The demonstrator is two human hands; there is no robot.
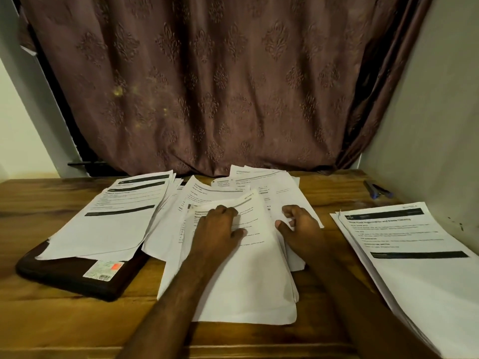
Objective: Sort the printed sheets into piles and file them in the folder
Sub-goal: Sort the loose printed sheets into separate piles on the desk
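mostly flat white sheets (241, 281), grainy wooden table (64, 320)

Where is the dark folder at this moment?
In the head view the dark folder lies on the left of the wooden table, partly under a pile of printed sheets, left of the left hand.

Both forearms are bare from the lower picture edge up to the wrists, with no sleeves on them. The left hand (217, 224) and right hand (298, 226) carry nothing worn.
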